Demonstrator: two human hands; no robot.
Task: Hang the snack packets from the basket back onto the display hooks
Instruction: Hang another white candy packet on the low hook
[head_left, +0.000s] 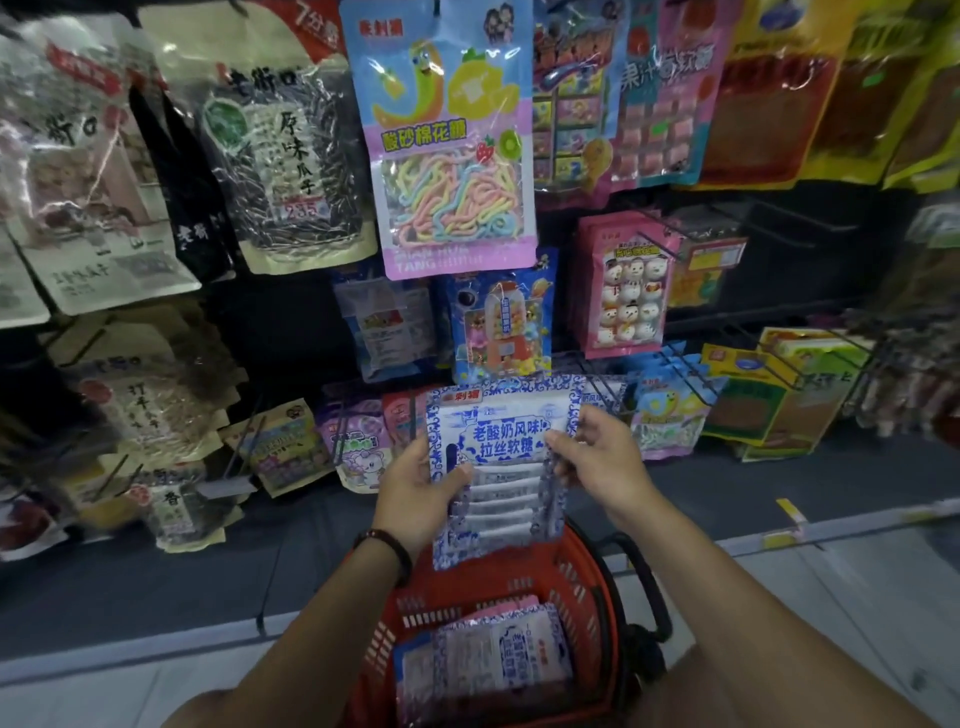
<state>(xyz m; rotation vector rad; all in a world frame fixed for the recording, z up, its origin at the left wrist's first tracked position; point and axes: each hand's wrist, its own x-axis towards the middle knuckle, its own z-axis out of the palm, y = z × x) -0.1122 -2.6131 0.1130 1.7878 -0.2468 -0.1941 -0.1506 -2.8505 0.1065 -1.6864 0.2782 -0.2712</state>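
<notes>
Blue-and-white packet (498, 457), held upright in both your hands in front of the lower rows of the display, directly above the basket (587, 597). Your left hand (421, 483) grips the packet's left edge: the thumb lies across the front and the fingers curl out of sight behind it. Your right hand (597, 457) pinches the right edge, thumb on the front and fingers behind. A dark bracelet (387, 551) circles your left wrist.

The basket is red mesh with a black handle (649, 587) and sits low between your forearms. Inside lie more packets (488, 654) of the same blue-and-white pattern, stacked flat; a pink edge shows under them.

Behind the held packet, rows of snack bags hang from wire hooks (657, 244). A large pastel candy bag (447, 140) hangs just above, seed bags (280, 150) to its left, and pink bags (623, 291) on the hook to the right. The held packet's top edge is near the lowest row but on no hook.
</notes>
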